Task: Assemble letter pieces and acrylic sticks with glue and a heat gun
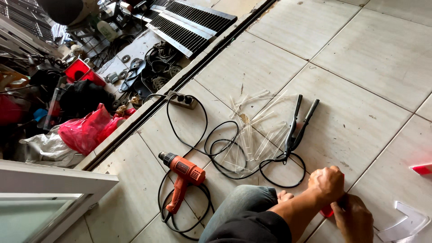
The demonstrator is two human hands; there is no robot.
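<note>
Both hands are working on one small red piece (pixel 328 210) down at the bottom edge of the tiled floor (pixel 360 58), right of the person's bent knee in grey jeans (pixel 245 204). The left hand (pixel 327 183) is curled into a fist, sitting on top of the red piece and pressing down on it, while the right hand (pixel 353 216) is coming in from below and to the right, touching the same spot. So the hands are together, closed around that red bit, though most of it is hidden under the knuckles and I honestly can't tell its shape or which way its long axis runs.

Relation that matters: the red piece is lying directly under the left fist, so the left hand is the nearer one, and the right is meeting it from the lower right side.

Everything else is sitting up-floor from the hands. A black flat-jawed heating tool (pixel 300 123) is lying just beyond the left hand, its two arms pointing away toward the upper right, with its black cord (pixel 234 157) looping back to a power strip (pixel 182 100) near the door track. Clear plastic strips (pixel 258 135) are scattered around it. An orange heat gun (pixel 182 177) is lying to the left of the knee. A white angled piece (pixel 407 222) is sitting by the bottom right corner, and another red scrap (pixel 422 169) at the right edge.
</note>
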